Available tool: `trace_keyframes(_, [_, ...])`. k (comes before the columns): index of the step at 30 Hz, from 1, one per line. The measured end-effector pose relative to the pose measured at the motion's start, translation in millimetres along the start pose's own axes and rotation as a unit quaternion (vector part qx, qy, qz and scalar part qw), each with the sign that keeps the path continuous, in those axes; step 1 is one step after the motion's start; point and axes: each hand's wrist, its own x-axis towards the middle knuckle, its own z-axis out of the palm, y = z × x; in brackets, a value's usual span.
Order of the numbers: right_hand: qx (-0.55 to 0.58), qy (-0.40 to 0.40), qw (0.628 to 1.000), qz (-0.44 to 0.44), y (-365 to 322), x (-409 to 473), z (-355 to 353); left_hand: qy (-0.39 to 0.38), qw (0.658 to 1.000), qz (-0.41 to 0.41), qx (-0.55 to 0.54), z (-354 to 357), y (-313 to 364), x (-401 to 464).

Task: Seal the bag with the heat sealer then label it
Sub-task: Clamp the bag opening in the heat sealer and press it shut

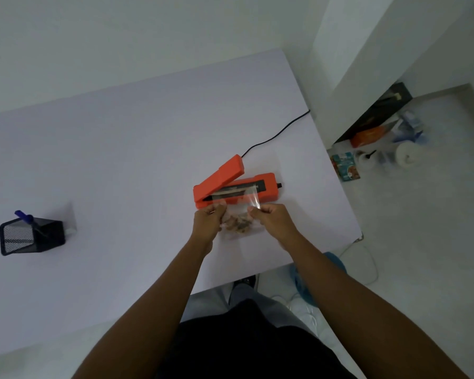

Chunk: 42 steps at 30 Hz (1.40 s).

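Hands [207,222] [268,218] at frame centre pinch our clear bag [237,214], fingers closed on its sides. We see its top lying across the open orange sealer [234,184].

One white table [121,149] is seen, filling the left and centre of the frame. One orange heat sealer [234,184] is counted at centre right, with one black cord [274,136] running from it toward the upper right. One clear bag [238,214] is counted just below the sealer, and two hands are seen on it: one left hand [207,224] and one right hand [271,220]. One black mesh pen holder [32,236] is found at the left edge, and one blue pen [24,216] is counted in it.
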Motion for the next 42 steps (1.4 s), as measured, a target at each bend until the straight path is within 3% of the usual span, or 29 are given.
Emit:
trace_keyframes(6, [0.012, -0.005, 1.000, 0.014, -2, 8, 3, 0.042, 0.999, 0.015, 0.028, 9, 1, 8])
trace_keyframes(14, [0.066, 0.052, 0.996, 0.005, -4, 13, 10, 0.046, 0.997, 0.046, 0.043, 14, 4, 7])
trace_keyframes(42, [0.124, 0.095, 0.987, 0.032, -1, 20, 20, 0.118, 0.992, -0.034, -0.029, 19, 3, 11])
